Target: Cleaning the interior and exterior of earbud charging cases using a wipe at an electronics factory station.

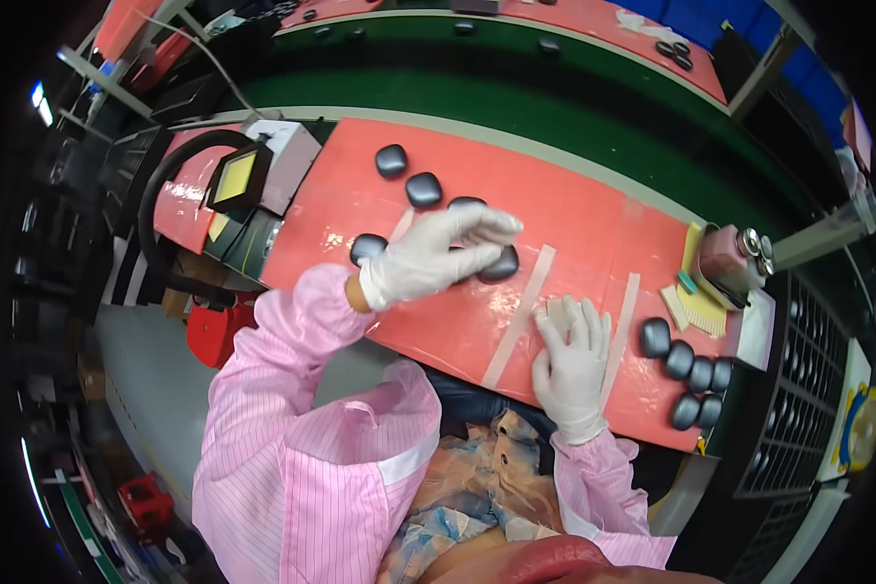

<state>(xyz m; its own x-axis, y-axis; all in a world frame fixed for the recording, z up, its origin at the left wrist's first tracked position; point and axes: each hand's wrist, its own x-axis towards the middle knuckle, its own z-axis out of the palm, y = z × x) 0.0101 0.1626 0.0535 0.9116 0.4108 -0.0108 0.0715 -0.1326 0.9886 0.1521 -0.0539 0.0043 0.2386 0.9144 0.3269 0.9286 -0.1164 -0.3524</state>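
Observation:
My left hand [443,251], in a white glove, reaches over the red-covered table with its fingers stretched out and apart. Beside its thumb lies a dark grey, glossy, rounded-square piece [501,265], and another such piece [467,203] is partly hidden behind the fingers. A third rounded piece [368,248] rests next to the wrist. My right hand [572,365], also gloved, lies palm down near the table's front edge, fingers extended. A small beige patch shows at its fingertips; what it is I cannot make out.
More dark pieces lie at the far left [423,189], with a cluster [679,360] at the right. Pale strips [521,316] cross the red table cover [409,326]. A metal pump bottle [730,255] stands beside yellow pads [701,310]. Behind runs a green conveyor belt [555,127].

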